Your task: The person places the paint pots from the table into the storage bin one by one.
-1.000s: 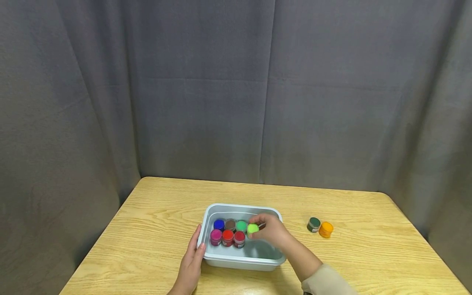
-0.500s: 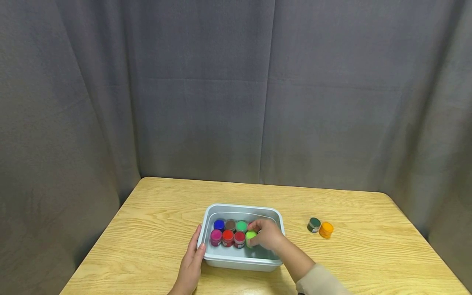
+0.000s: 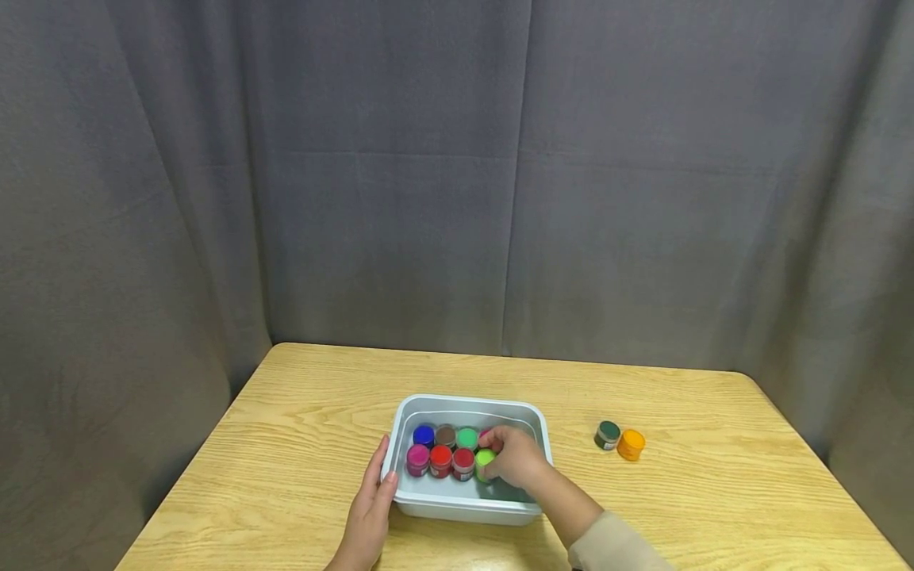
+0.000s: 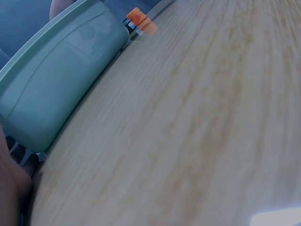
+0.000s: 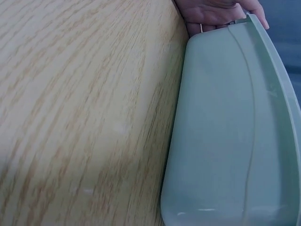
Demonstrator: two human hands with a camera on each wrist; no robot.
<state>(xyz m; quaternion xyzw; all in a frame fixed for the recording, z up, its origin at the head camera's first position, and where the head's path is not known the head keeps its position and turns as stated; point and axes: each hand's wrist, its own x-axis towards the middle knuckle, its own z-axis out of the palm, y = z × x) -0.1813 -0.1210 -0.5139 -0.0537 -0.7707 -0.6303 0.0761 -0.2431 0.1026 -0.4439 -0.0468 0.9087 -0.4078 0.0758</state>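
A pale grey-blue plastic tub (image 3: 471,510) stands on the wooden table. My left hand (image 3: 367,507) holds its left end, thumb over the rim. Inside, my right hand (image 3: 516,458) pinches a lime-green paint jar (image 3: 485,457) between thumb and fingers, at the right end of the front row. Left of it are a dark red jar (image 3: 463,462), a red jar (image 3: 440,460) and a magenta jar (image 3: 418,459). The back row has blue (image 3: 424,435), brown (image 3: 446,436) and green jars (image 3: 467,438), plus a pinkish jar (image 3: 485,434) partly hidden by my right fingers.
On the table right of the tub, a dark green jar (image 3: 608,434) and an orange jar (image 3: 631,445) stand side by side. Grey curtains (image 3: 400,198) hang behind the table and along both sides.
My right hand has brought the lime-green jar from the back row's right end toward me, beside the dark red jar. A pinkish jar now shows behind it. The left hand stays put.
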